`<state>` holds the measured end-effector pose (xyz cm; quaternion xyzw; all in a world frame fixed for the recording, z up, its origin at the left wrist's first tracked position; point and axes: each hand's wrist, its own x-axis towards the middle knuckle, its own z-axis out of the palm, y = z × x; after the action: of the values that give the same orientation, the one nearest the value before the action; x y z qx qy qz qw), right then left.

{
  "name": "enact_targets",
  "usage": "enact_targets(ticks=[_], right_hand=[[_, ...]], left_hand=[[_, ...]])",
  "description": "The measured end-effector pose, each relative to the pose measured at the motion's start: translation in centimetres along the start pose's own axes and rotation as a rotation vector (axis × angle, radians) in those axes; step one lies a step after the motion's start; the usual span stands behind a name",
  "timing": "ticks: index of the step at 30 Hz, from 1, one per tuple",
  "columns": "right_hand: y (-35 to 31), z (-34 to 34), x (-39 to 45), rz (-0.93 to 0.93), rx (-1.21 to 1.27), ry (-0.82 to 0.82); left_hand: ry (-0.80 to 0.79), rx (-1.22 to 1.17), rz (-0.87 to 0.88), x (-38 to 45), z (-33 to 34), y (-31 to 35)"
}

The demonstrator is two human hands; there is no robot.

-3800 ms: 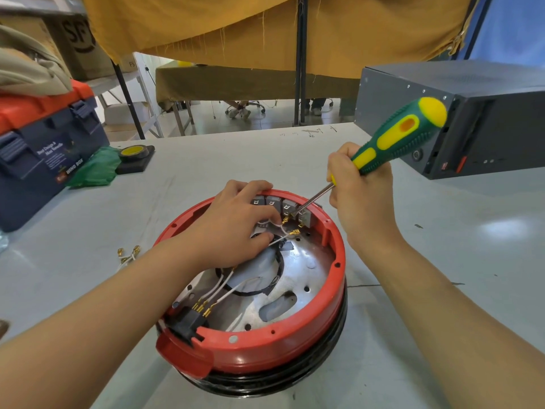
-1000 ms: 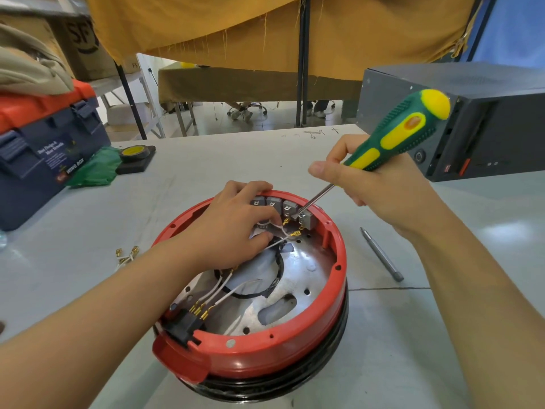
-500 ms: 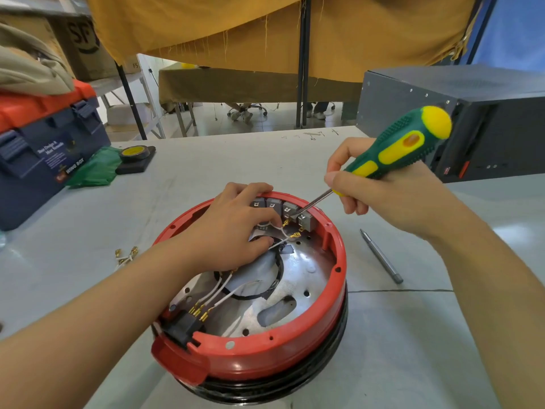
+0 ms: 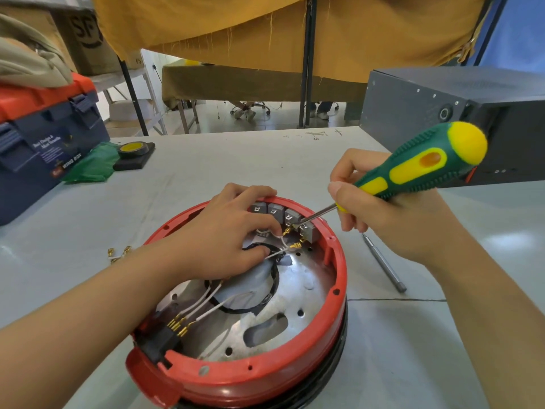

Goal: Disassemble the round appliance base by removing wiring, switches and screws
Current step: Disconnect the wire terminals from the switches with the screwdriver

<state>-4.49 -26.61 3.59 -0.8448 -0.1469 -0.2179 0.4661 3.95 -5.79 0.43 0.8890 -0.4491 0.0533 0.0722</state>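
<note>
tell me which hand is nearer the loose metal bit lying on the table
Right. The right hand hovers just above the metal bit; the left hand rests inside the red base.

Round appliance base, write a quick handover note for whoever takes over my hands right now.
Left hand: rests inside the round base, pinching a white wire by the grey switches.
Right hand: grips the green-and-yellow screwdriver, tip at the brass terminal on the rightmost switches.
Done: one short lead with brass terminals lies loose on the table left of the base.
Left: free the switch terminals, unplug the white wires at the black connector, remove switches and screws. A spare metal bit lies right of the base.
</note>
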Motion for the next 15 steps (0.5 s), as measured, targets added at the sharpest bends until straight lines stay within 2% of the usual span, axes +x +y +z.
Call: enact_targets(ticks=[5,15], right_hand=[[0.3,0.2,-0.3,0.001,0.094,-0.003],[1.0,1.1,0.1,0.112,0.259,0.129]], left_hand=[[0.007,0.008,-0.006,0.0,0.0,0.1],[0.003,-0.003,-0.019,0.1,0.0,0.2]])
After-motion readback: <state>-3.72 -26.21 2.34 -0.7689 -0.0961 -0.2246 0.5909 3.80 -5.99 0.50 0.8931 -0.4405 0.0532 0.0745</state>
